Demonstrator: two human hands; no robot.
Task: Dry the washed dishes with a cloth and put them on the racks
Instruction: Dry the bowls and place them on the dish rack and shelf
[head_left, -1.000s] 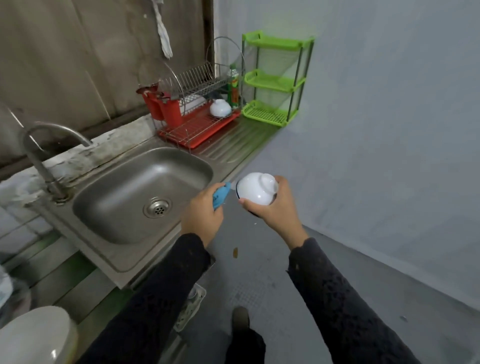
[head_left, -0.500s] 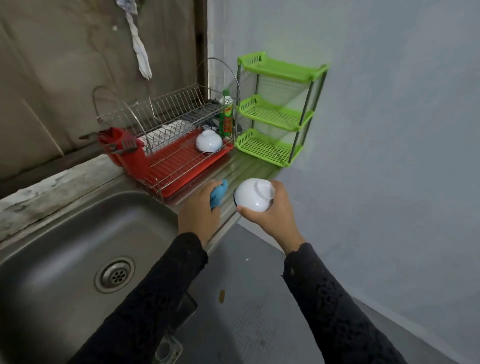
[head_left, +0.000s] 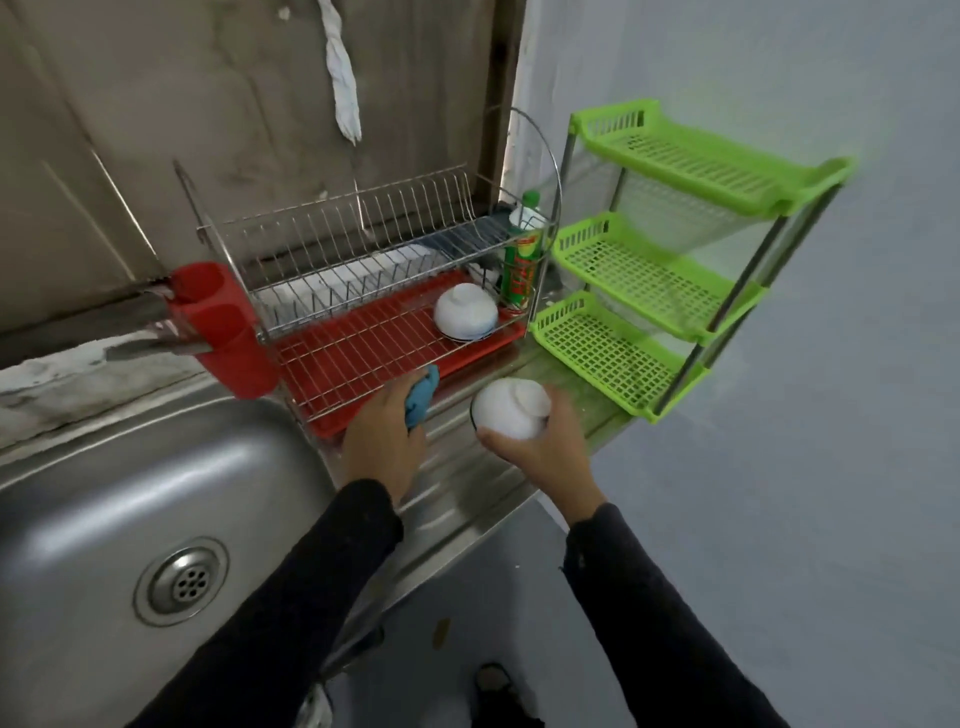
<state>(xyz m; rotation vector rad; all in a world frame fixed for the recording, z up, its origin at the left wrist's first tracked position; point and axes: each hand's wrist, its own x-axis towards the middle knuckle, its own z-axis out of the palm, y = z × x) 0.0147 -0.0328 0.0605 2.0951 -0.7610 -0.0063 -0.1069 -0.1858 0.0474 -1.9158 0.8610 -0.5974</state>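
The right hand (head_left: 543, 460) holds the white bowl (head_left: 511, 413) upside down, foot ring uppermost. The fingers curl under its rim and the thumb lies along the near side. The left hand (head_left: 384, 441) is closed around the blue cloth (head_left: 422, 397), and a fold of cloth sticks out past the knuckles. Cloth and bowl are apart, with a gap between them.

Compared with one second ago, both hands have moved forward. Then they hung over the floor, off the front edge of the counter. Now they are above the steel drainboard (head_left: 467, 483), just in front of the dish rack (head_left: 363, 218). The cloth overlaps the front edge of the rack's red tray (head_left: 337, 364) in this view; contact cannot be confirmed. The grip on bowl and cloth is unchanged across all three frames.

A second white bowl (head_left: 464, 312) sits inverted on the lower tier of the rack, at its right end, in the same place as before. White plates (head_left: 363, 270) stand in the slots behind it. A green bottle (head_left: 522, 260) stands at the rack's right end, and a red cutlery holder (head_left: 218, 322) hangs on its left end. The green three-tier shelf (head_left: 613, 353) stands just right of the rack. The sink (head_left: 104, 493) lies to the left; its tap, seen one second ago, is now out of frame.
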